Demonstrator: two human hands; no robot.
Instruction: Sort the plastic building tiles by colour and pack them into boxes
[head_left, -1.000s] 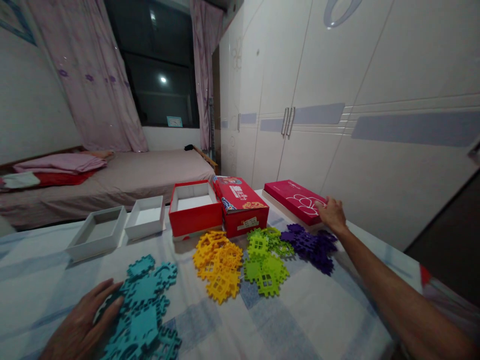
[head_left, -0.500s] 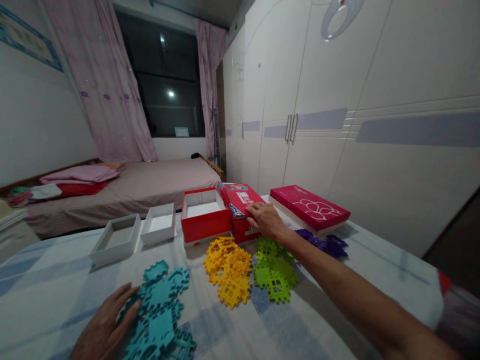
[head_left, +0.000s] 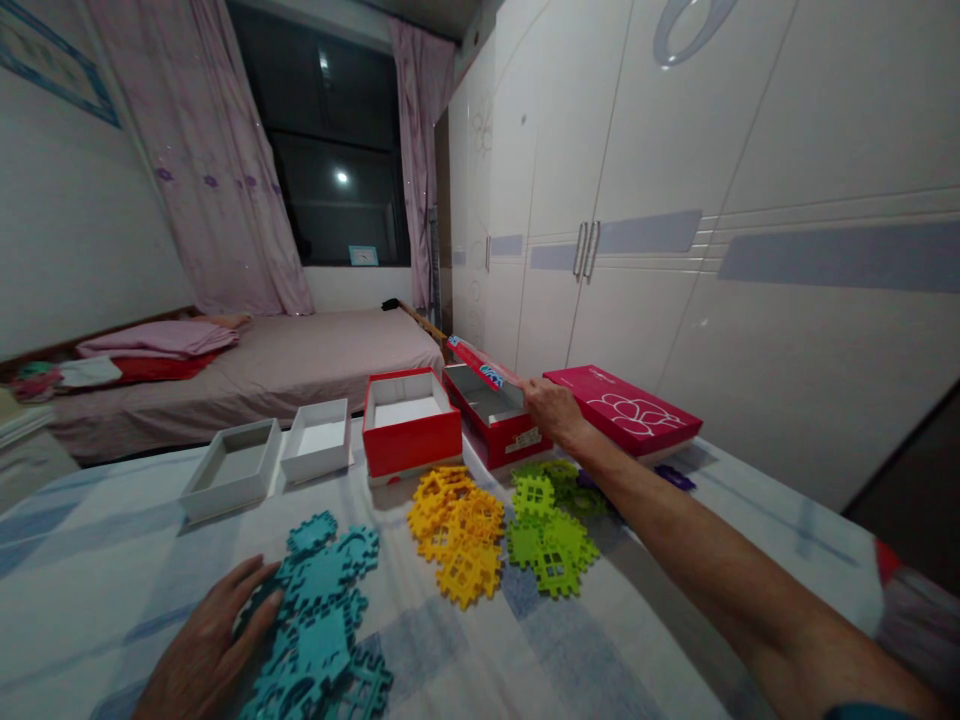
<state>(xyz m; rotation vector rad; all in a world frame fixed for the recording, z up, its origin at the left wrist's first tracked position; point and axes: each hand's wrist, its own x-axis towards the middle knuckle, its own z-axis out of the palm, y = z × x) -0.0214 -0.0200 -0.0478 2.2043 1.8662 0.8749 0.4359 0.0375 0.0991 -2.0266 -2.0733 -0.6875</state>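
My right hand [head_left: 553, 408] grips the near right edge of a red lid [head_left: 484, 362], which is hinged or tilted up over a red box [head_left: 499, 430]. The box's grey inside shows below the lid. My left hand [head_left: 210, 640] lies with its fingers apart against the left side of a pile of teal interlocking plastic pieces [head_left: 322, 640]. Yellow pieces [head_left: 459, 535] are heaped in front of the boxes. To their right lie lime green pieces [head_left: 551, 545]. My right forearm partly covers some purple pieces [head_left: 675, 478].
At the back of the cloth-covered table [head_left: 450, 660] stand an open red box with white inside [head_left: 411, 443] and two shallow white trays, one farther left [head_left: 232, 490], one nearer [head_left: 319, 460]. A flat crimson box [head_left: 626, 408] sits right. Beyond are a bed [head_left: 322, 350] and wardrobe [head_left: 645, 320].
My right hand has raised the red box's lid from lying shut to tilted open, and moved slightly right. My left hand stays by the teal pieces.
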